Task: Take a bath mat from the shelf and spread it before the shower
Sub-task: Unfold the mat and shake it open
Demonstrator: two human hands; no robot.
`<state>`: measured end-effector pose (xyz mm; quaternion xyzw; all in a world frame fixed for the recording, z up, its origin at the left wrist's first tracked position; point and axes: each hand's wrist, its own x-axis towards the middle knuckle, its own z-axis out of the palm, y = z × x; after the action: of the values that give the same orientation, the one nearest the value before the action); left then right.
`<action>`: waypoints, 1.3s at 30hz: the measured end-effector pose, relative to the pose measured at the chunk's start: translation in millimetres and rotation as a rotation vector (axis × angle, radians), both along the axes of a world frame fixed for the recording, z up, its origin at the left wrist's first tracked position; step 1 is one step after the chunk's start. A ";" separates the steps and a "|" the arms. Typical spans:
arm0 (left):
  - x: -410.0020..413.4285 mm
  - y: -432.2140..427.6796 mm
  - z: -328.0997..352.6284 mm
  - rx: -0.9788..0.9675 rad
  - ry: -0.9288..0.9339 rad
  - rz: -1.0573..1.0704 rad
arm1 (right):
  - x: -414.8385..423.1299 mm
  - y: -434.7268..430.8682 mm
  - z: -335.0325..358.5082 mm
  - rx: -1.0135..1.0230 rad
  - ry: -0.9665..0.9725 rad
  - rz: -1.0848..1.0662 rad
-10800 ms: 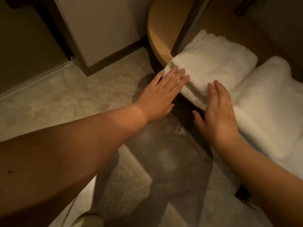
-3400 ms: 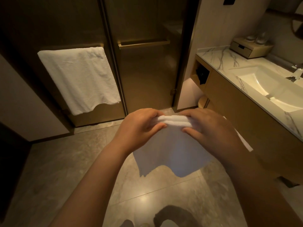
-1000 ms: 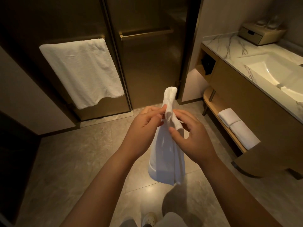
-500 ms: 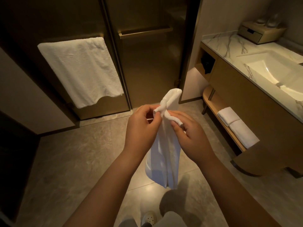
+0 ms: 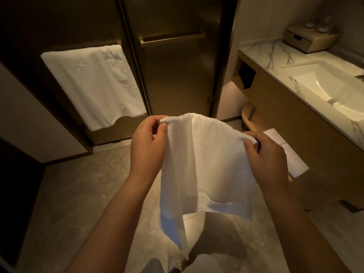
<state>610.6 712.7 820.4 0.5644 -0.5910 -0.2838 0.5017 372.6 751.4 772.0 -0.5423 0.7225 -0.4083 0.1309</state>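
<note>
A person's left hand point(image 5: 146, 146) and right hand point(image 5: 266, 160) each pinch a top corner of a white mat point(image 5: 206, 164) between thumb and curled fingers point(image 5: 163, 126). They hold it in the air above the floor point(image 5: 78, 194), near the shower door point(image 5: 177, 75). A white towel point(image 5: 92, 85) hangs on the panel left of the door. At right, folded towels point(image 5: 285, 154) lie on a low shelf point(image 5: 248, 117) under the marble desk point(image 5: 264, 54) and its sink point(image 5: 325, 85).

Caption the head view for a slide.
Left hand and right hand hold a white cloth bath mat hanging before the dark glass shower door.
</note>
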 end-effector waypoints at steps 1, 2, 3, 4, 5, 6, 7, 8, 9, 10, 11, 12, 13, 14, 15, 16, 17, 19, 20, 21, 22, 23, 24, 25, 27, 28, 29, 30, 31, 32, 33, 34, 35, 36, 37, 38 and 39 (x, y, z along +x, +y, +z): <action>0.7 -0.3 0.2 -0.006 -0.002 -0.002 | -3.1 0.2 -0.9 0.012 0.018 -0.027; 0.9 -0.6 0.3 -0.010 -0.004 -0.009 | -5.9 0.5 -2.1 0.025 0.033 -0.044; 0.9 -0.7 0.4 -0.012 -0.010 -0.018 | -7.9 0.8 -2.8 0.037 0.047 -0.055; 0.3 -0.5 0.5 -0.010 -0.018 -0.026 | -9.5 1.2 -3.5 0.049 0.057 -0.062; -0.2 -0.3 0.9 -0.010 -0.025 -0.034 | -10.7 1.5 -3.9 0.057 0.064 -0.068; -1.0 0.0 1.4 -0.014 -0.031 -0.045 | -12.1 1.8 -4.0 0.060 0.069 -0.074; -2.0 0.2 2.0 -0.022 -0.038 -0.059 | -13.0 1.5 -3.6 0.063 0.069 -0.078; -3.2 0.6 2.6 -0.032 -0.053 -0.075 | -13.6 1.2 -2.9 0.070 0.068 -0.079; -4.8 1.3 3.4 -0.042 -0.075 -0.092 | -13.5 0.6 -1.7 0.079 0.063 -0.073; -6.7 2.2 4.2 -0.052 -0.101 -0.109 | -12.4 0.0 0.0 0.081 0.054 -0.055; -8.7 3.1 4.8 -0.061 -0.128 -0.128 | -9.6 -0.9 2.4 0.072 0.036 -0.024; -10.7 3.9 5.0 -0.071 -0.157 -0.147 | -4.9 -1.7 5.6 0.054 0.005 0.020; -12.6 4.5 5.1 -0.080 -0.189 -0.166 | 2.2 -2.4 9.6 0.030 -0.035 0.070; -14.4 5.4 5.0 -0.087 -0.223 -0.186 | 10.6 -3.0 13.9 0.001 -0.072 0.124; -16.0 6.3 4.9 -0.092 -0.260 -0.209 | 19.9 -3.7 17.9 -0.026 -0.099 0.177; -17.9 7.5 4.6 -0.095 -0.300 -0.239 | 28.8 -4.4 21.1 -0.044 -0.120 0.229; -19.9 9.2 4.2 -0.098 -0.337 -0.270 | 37.1 -5.3 23.3 -0.051 -0.143 0.278; -22.4 12.8 3.3 -0.102 -0.369 -0.298 | 49.8 -5.7 24.4 -0.051 -0.169 0.350; -22.2 14.1 3.4 -0.102 -0.364 -0.288 | 54.6 -5.7 23.3 -0.054 -0.166 0.378; -20.8 14.6 3.7 -0.103 -0.355 -0.273 | 58.9 -5.7 21.4 -0.056 -0.162 0.401; -18.8 15.0 4.2 -0.101 -0.351 -0.267 | 62.9 -5.7 19.5 -0.058 -0.163 0.419; -16.7 15.3 4.8 -0.096 -0.356 -0.274 | 66.6 -5.7 17.7 -0.061 -0.166 0.428; -14.7 16.0 5.4 -0.091 -0.364 -0.288 | 69.8 -5.7 16.2 -0.067 -0.172 0.430; -12.7 16.5 5.9 -0.088 -0.371 -0.303 | 72.9 -6.1 15.1 -0.077 -0.179 0.429; -8.6 17.9 6.1 -0.081 -0.371 -0.315 | 78.1 -6.2 14.0 -0.094 -0.197 0.437; -6.3 18.8 5.5 -0.077 -0.366 -0.316 | 80.1 -5.6 14.0 -0.100 -0.213 0.450; -4.0 19.8 4.2 -0.074 -0.355 -0.316 | 81.9 -4.8 13.9 -0.106 -0.233 0.466; -1.5 20.8 2.6 -0.069 -0.339 -0.316 | 83.3 -3.7 13.9 -0.111 -0.251 0.480; 0.9 21.9 0.9 -0.062 -0.314 -0.314 | 84.9 -2.4 14.3 -0.115 -0.263 0.490; 3.1 23.3 -0.8 -0.055 -0.286 -0.312 | 86.6 -1.0 14.7 -0.120 -0.267 0.492; 5.2 24.3 -2.4 -0.048 -0.259 -0.313 | 88.1 0.6 15.4 -0.128 -0.265 0.487; 6.9 25.3 -4.1 -0.040 -0.238 -0.320 | 89.5 2.1 16.3 -0.141 -0.261 0.478; 8.4 25.9 -5.9 -0.029 -0.223 -0.330 | 90.3 3.7 17.6 -0.159 -0.256 0.467; 9.6 26.7 -7.8 -0.012 -0.213 -0.341 | 90.7 5.2 19.4 -0.180 -0.253 0.456; 10.4 27.5 -9.6 0.009 -0.205 -0.346 | 90.3 6.7 21.5 -0.199 -0.250 0.444; 10.6 28.3 -11.2 0.028 -0.190 -0.344 | 89.4 7.8 23.6 -0.212 -0.242 0.433; 10.6 29.2 -12.4 0.038 -0.166 -0.336 | 88.2 9.2 25.8 -0.215 -0.230 0.426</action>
<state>621.2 742.0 808.0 0.4886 -0.7109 -0.3271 0.3859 460.7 760.5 797.8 -0.6429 0.5249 -0.5051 0.2368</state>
